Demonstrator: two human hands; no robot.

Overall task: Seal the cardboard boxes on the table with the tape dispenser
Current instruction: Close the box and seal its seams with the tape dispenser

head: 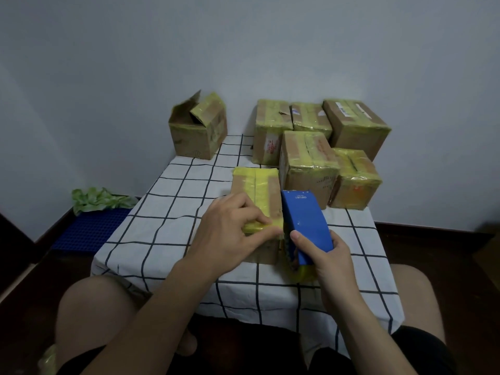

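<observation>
One box (257, 189) mid-seal: my left hand (232, 228) pinches its taped near edge, right hand (326, 257) grips the tape dispenser (305, 220); next, I judge, a clean cut.

Left of the white grid-lined cloth (173, 212), crumpled green material (100, 200) (kind unclear) lies by a blue mat (92, 231).

- near box (266, 185): its 7 o'clock top corner is hidden under the left hand (230, 228)
- tape roll (303, 274): mostly covered by the tape dispenser (305, 220) and right hand (330, 255); only a yellow lower arc shows
- right fingers go behind the dispenser, unseen
- dispenser lettering too small to read
- open box (197, 131), 11 o'clock: inside dark, contents can't tell
- back boxes (270, 125), 1 o'clock: red print unreadable
- green scrap (48, 358), 7 o'clock: blurred, can't identify
</observation>
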